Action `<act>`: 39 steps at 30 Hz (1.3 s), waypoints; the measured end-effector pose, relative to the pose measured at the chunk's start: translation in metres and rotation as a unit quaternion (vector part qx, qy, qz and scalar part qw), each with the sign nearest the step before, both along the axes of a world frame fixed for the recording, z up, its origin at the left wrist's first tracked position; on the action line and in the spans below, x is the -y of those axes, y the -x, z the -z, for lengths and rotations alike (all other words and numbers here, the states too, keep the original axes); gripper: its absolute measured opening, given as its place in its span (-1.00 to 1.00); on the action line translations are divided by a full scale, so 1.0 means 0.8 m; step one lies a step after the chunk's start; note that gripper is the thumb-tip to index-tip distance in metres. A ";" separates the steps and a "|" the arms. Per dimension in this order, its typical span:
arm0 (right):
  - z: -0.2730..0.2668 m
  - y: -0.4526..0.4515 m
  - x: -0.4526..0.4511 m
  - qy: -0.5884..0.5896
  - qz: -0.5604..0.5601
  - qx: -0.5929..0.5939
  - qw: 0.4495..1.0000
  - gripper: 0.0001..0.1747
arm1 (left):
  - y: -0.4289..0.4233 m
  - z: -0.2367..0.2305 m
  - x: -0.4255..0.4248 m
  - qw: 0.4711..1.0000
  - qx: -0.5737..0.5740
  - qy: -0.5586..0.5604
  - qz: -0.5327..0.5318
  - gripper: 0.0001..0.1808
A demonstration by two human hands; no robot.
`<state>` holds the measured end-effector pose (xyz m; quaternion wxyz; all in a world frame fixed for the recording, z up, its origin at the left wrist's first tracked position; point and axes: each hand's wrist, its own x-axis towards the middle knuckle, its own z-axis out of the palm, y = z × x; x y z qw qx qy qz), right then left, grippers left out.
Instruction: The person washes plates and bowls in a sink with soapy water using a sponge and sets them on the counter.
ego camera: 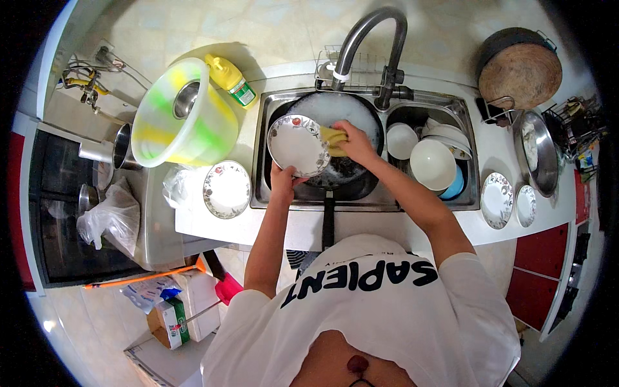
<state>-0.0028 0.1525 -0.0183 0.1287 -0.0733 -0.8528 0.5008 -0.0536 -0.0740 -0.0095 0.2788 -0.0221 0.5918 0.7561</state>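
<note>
My left hand (284, 180) grips the lower rim of a white plate with a floral border (299, 146), tilted above the left sink basin. A yellow cloth (334, 139) is in my right hand (357, 141), by the plate's right rim. Beneath both lies a black frying pan (363, 186) holding foamy water (333, 109), its handle over the counter edge. White bowls (433, 164) and other dishes are piled in the right basin (471, 193). Left of the sink rests another floral plate (227, 189); two more, a larger one (497, 200) and a smaller one (526, 206), lie on the right.
A curved faucet (370, 24) arches over the sink. A large plastic bucket (188, 121) and a yellow bottle (232, 82) stand at left. To the right are a round wooden board (522, 75) and a steel basin (544, 155). A plastic bag (113, 217) sits by the stove.
</note>
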 end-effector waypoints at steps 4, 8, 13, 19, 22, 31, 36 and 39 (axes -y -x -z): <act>-0.036 -0.005 0.045 0.066 -0.139 -0.019 0.988 -0.46 | -0.008 -0.021 -0.023 0.999 0.033 -0.037 -0.010 -0.41; -0.032 0.005 0.061 0.017 -0.214 -0.085 0.973 -0.57 | -0.009 -0.025 -0.027 0.996 0.023 -0.079 0.044 -0.40; -0.041 0.042 0.068 -0.031 -0.143 -0.134 0.980 -0.61 | -0.031 -0.041 -0.036 0.997 -0.002 -0.043 0.062 -0.40; -0.013 0.049 0.014 -0.142 -0.008 -0.049 0.989 -0.64 | -0.039 -0.011 -0.030 0.999 -0.040 -0.031 -0.021 -0.48; -0.001 0.030 -0.005 -0.185 0.032 0.090 0.978 -0.57 | -0.028 -0.007 -0.014 0.996 -0.077 0.007 -0.052 -0.47; 0.058 -0.026 -0.012 -0.409 -0.070 0.249 0.875 -0.54 | 0.004 0.020 -0.020 0.985 0.004 -0.035 -0.168 -0.38; 0.035 -0.025 -0.027 -0.167 -0.003 0.225 0.960 -0.56 | 0.010 0.043 -0.041 0.968 0.166 -0.136 -0.129 -0.42; 0.005 -0.037 -0.019 -0.002 0.078 0.048 0.996 -0.51 | 0.016 0.070 -0.060 0.890 0.305 -0.307 -0.146 -0.54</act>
